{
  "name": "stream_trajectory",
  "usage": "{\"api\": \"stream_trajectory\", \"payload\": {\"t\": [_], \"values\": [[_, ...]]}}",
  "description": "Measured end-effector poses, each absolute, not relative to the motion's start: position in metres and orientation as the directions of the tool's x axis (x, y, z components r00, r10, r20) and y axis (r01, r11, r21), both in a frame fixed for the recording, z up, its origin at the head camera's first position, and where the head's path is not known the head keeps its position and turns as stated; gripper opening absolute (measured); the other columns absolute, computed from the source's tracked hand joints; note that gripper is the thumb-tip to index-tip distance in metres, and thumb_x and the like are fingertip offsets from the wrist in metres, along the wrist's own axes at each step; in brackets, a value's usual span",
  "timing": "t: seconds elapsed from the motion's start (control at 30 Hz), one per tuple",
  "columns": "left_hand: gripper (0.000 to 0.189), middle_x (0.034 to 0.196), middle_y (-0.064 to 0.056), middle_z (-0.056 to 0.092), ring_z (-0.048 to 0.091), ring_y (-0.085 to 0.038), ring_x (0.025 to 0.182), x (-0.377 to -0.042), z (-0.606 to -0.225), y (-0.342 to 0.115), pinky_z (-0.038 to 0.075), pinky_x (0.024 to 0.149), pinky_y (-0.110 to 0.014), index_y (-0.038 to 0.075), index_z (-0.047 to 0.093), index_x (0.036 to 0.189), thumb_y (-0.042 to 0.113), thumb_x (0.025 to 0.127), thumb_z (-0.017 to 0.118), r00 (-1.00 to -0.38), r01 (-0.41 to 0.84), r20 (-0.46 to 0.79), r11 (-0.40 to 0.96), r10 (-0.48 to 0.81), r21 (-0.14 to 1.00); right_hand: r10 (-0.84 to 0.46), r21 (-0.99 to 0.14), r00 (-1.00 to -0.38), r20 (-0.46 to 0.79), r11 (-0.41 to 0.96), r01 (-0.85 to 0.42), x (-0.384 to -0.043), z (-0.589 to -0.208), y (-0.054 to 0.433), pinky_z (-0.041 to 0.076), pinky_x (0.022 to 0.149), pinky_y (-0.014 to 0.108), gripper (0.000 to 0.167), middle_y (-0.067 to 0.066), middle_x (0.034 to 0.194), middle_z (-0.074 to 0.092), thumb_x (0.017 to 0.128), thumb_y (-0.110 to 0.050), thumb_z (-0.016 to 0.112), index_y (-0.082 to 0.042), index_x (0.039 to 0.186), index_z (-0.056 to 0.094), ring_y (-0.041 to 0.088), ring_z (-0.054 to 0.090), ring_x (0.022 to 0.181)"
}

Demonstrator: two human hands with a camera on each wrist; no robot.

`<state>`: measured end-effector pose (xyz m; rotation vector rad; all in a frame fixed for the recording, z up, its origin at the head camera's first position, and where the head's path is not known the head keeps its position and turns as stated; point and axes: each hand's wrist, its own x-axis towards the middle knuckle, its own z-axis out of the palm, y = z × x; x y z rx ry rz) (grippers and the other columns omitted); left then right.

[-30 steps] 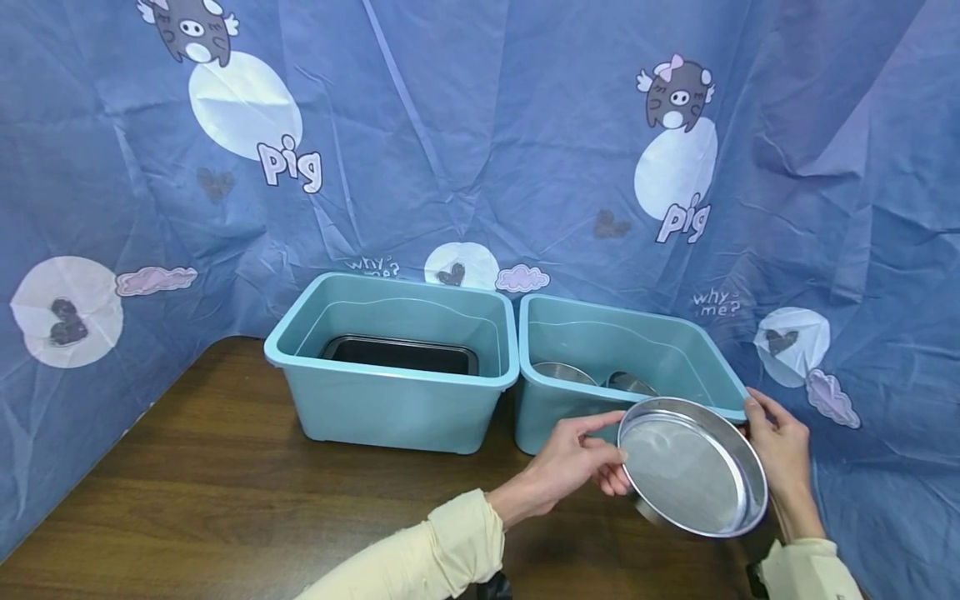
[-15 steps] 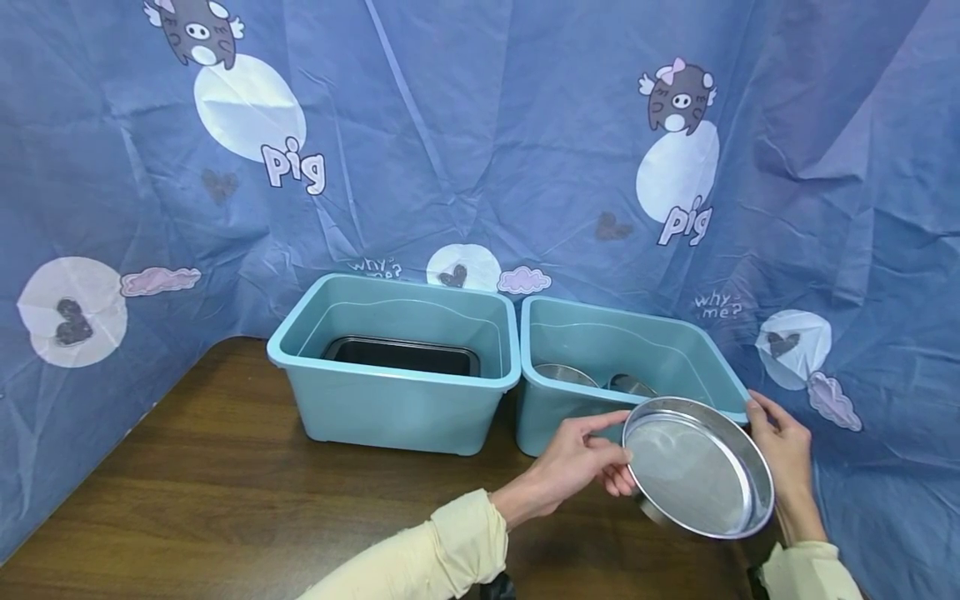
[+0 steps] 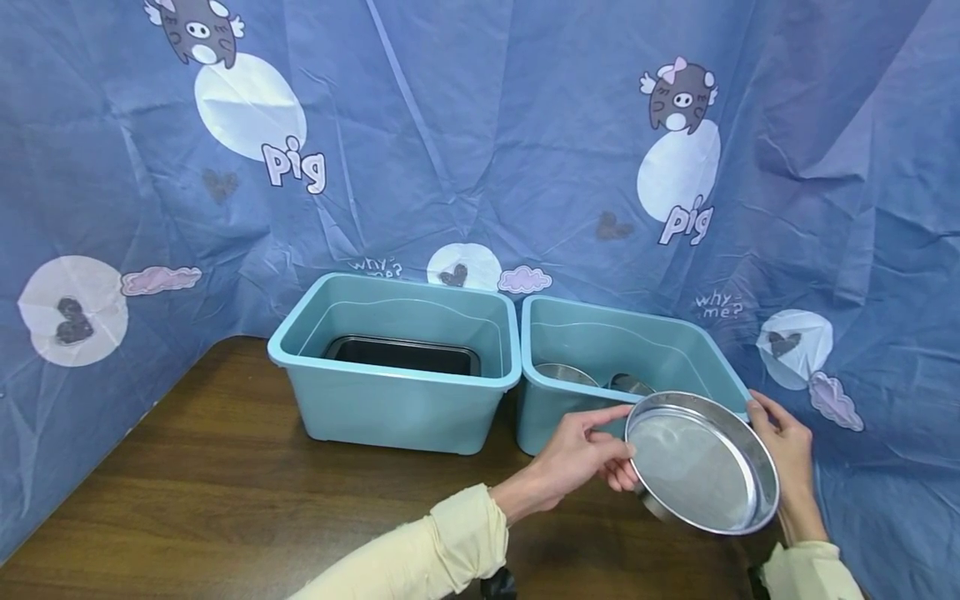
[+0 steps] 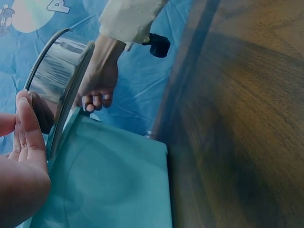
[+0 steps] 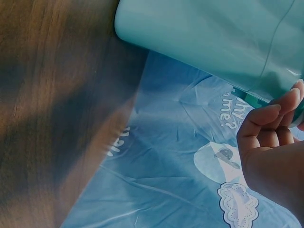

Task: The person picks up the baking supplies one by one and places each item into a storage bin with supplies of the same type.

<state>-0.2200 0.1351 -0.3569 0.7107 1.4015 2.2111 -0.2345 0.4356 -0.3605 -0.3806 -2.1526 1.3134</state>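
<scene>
My left hand [image 3: 573, 458] pinches the left edge of a round metal sieve [image 3: 693, 467], with steel walls and a fine grey mesh bottom. It is tilted so that its inside faces me, in front of the right teal bin [image 3: 618, 315]. In the left wrist view the outer wall of the sieve [image 4: 57, 59] shows beside my fingertips. My right hand [image 3: 787, 450] grips the right bin's rim at its near right corner, partly behind the sieve. The right wrist view shows the fingers curled at that bin's edge [image 5: 280, 102].
Inside the right bin lie a round metal piece [image 3: 566, 372] and a smaller metal piece [image 3: 630, 383], both partly hidden. A black rectangular pan [image 3: 405, 356] sits in the left teal bin [image 3: 393, 412]. Both stand on a brown wooden table [image 3: 225, 483] before a blue printed cloth [image 3: 465, 125].
The sieve has shifted slightly right and, lately, a little up, still pinched in my left hand. My right hand stays at the bin's corner. The whole view has drifted slightly.
</scene>
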Motion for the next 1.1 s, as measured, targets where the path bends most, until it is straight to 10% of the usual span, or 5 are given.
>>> {"api": "stream_trajectory", "payload": {"t": [0.43, 0.7, 0.93, 1.1], "values": [[0.057, 0.069, -0.006, 0.068, 0.066, -0.009, 0.059, -0.226, -0.347, 0.134, 0.055, 0.057, -0.020, 0.001, 0.051, 0.150, -0.009, 0.095, 0.061, -0.793, -0.051, 0.212, -0.408, 0.572, 0.911, 0.529, -0.901, -0.779, 0.337, 0.421, -0.104, -0.237, -0.362, 0.436, 0.047, 0.062, 0.009, 0.038, -0.031, 0.075, 0.062, 0.105, -0.013, 0.057, 0.010, 0.135, 0.061, -0.010, 0.060, 0.069], [0.056, 0.072, -0.008, 0.069, 0.067, -0.011, 0.061, -0.231, -0.343, 0.131, 0.056, 0.060, -0.021, 0.003, 0.052, 0.150, -0.007, 0.096, 0.062, -0.793, -0.023, 0.224, -0.395, 0.566, 0.918, 0.519, -0.916, -0.784, 0.341, 0.370, -0.154, -0.236, -0.362, 0.438, 0.047, 0.060, 0.009, 0.024, -0.028, 0.071, 0.064, 0.104, -0.011, 0.059, -0.031, 0.106, 0.073, -0.008, 0.061, 0.067], [0.056, 0.071, -0.006, 0.069, 0.067, -0.010, 0.062, -0.237, -0.343, 0.130, 0.056, 0.060, -0.021, 0.003, 0.051, 0.151, -0.007, 0.097, 0.061, -0.803, -0.009, 0.227, -0.392, 0.551, 0.920, 0.504, -0.872, -0.776, 0.379, 0.476, -0.117, -0.236, -0.361, 0.434, 0.046, 0.060, 0.009, 0.036, -0.036, 0.068, 0.058, 0.107, -0.015, 0.055, 0.010, 0.131, 0.063, -0.012, 0.059, 0.065], [0.056, 0.071, -0.005, 0.069, 0.067, -0.010, 0.061, -0.239, -0.342, 0.128, 0.057, 0.061, -0.021, 0.003, 0.050, 0.151, -0.005, 0.097, 0.062, -0.815, -0.001, 0.225, -0.389, 0.533, 0.921, 0.506, -0.864, -0.772, 0.384, 0.493, -0.106, -0.238, -0.363, 0.435, 0.045, 0.061, 0.009, 0.040, -0.038, 0.069, 0.056, 0.107, -0.015, 0.054, 0.015, 0.134, 0.060, -0.013, 0.058, 0.066]]}}
